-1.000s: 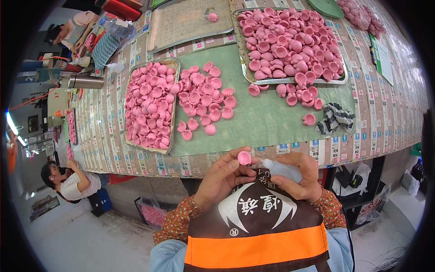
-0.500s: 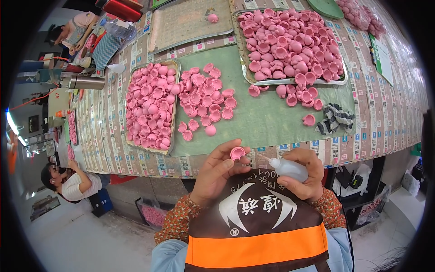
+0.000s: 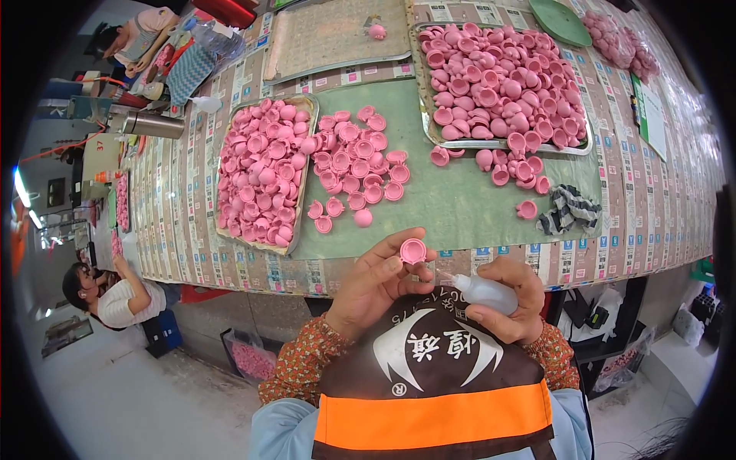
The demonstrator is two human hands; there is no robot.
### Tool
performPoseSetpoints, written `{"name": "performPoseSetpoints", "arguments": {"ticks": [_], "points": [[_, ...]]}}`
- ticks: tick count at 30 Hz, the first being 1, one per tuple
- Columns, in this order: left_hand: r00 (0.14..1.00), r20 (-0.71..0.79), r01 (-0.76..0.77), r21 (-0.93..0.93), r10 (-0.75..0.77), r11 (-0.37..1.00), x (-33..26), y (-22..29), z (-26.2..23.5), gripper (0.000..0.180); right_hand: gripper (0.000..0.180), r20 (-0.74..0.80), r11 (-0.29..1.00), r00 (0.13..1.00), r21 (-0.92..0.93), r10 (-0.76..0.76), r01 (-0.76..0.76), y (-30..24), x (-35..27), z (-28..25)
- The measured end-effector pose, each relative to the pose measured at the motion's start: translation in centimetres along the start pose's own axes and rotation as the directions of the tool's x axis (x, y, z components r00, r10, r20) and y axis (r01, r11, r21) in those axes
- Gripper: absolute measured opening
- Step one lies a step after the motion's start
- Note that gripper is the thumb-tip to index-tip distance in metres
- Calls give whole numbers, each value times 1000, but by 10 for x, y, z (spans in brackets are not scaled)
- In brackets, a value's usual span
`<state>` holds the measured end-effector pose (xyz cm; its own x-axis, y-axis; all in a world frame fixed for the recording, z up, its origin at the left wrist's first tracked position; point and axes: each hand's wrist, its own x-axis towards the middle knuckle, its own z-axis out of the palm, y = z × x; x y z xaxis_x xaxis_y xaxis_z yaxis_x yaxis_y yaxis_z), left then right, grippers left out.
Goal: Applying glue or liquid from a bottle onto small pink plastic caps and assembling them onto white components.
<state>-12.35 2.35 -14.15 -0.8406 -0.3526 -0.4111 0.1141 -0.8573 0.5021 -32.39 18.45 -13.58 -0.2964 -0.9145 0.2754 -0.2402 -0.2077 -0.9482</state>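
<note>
Between the thumb and fingers of my left hand (image 3: 376, 274) is a hollow pink plastic cup-shaped piece (image 3: 412, 251), its round opening facing up. My right hand (image 3: 515, 300) is wrapped round a translucent white squeeze bottle (image 3: 486, 294). The bottle's thin nozzle points left and sits just right of the pink piece, apparently apart from it. Beyond my left hand, loose pink pieces (image 3: 360, 162) lie on a green cloth (image 3: 399, 218). More of them fill a tray (image 3: 313, 115) at the left and a metal tray (image 3: 426, 115) at the back right.
A striped rag (image 3: 571, 210) lies at the cloth's right. Farther back are a flat tray (image 3: 337, 38) with one pink piece, a green lid-like disc (image 3: 562, 21) and bagged pink parts (image 3: 609, 38). A steel flask (image 3: 153, 124) lies at the left. Two people sit on the left.
My left hand and the pink piece have shifted slightly right, and the bottle's nozzle is a bit nearer the piece. The whole view has moved a little.
</note>
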Motion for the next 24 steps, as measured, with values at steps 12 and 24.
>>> {"name": "performPoseSetpoints", "arguments": {"ticks": [12,24], "points": [[998,-24,53,12,-53,999,0,-5,3,56,46,54,973,986,-162,-157,164,-2,10,5],[998,-16,53,29,-53,998,0,-9,2,53,45,61,965,982,-182,-179,187,-1,11,8]]}}
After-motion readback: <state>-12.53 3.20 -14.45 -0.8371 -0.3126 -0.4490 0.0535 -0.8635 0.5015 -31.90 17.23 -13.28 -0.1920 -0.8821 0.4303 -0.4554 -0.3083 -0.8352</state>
